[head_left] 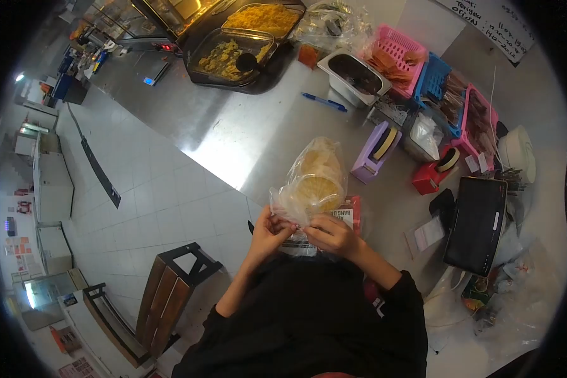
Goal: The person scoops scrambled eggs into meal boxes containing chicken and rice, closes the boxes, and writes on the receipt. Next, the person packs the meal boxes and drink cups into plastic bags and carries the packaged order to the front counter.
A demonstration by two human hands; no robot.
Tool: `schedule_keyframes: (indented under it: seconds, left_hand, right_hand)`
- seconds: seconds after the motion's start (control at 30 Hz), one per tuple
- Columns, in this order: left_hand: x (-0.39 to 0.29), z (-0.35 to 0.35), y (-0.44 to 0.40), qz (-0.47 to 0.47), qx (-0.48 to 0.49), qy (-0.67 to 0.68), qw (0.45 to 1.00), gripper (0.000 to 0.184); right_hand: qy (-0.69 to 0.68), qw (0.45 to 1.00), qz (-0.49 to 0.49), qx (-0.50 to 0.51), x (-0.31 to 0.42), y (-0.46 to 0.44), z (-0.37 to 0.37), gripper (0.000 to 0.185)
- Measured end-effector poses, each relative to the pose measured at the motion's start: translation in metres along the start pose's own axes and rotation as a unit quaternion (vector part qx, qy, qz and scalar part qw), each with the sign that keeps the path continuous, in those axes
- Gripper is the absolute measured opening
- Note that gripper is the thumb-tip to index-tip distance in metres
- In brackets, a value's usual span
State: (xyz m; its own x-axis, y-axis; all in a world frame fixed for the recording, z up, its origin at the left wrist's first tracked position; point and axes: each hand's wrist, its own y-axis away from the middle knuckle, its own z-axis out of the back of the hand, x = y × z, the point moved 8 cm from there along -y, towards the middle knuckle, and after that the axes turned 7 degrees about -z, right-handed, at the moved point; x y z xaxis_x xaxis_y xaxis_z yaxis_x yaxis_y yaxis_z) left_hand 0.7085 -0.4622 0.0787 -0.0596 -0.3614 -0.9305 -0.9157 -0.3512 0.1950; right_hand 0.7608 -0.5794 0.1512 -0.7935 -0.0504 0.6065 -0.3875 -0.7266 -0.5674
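A clear plastic bag (pixel 314 151) lies at the front edge of the steel counter, with round, pale yellow contents showing through it. Its gathered mouth is pinched between the fingers of my left hand (pixel 272 232) and my right hand (pixel 335 235), which almost meet at the twisted plastic. Something small and pinkish shows at the fingertips, too small to name. Under the bag and beside my right hand is a red and white printed packet (pixel 354 214), partly covered.
Purple (pixel 375 151) and red tape dispensers (pixel 429 177) stand to the right, near a dark tablet (pixel 475 225). Farther back are a blue pen (pixel 324 102), a metal tub (pixel 354 77), pink (pixel 399 47) and blue baskets (pixel 432 80), and black food trays (pixel 233 79).
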Motion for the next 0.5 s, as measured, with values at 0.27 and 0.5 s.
schedule_keyframes:
  seconds: [0.27, 0.5]
  left_hand:
    - [0.007, 0.002, 0.000, 0.060, -0.007, 0.035, 0.998, 0.044]
    - [0.002, -0.005, 0.000, 0.075, -0.013, 0.036, 0.996, 0.043]
  right_hand:
    - [0.018, 1.000, -0.002, -0.023, 0.000, 0.002, 0.002, 0.019]
    - [0.012, 0.999, -0.001, -0.032, 0.000, 0.003, 0.001, 0.020]
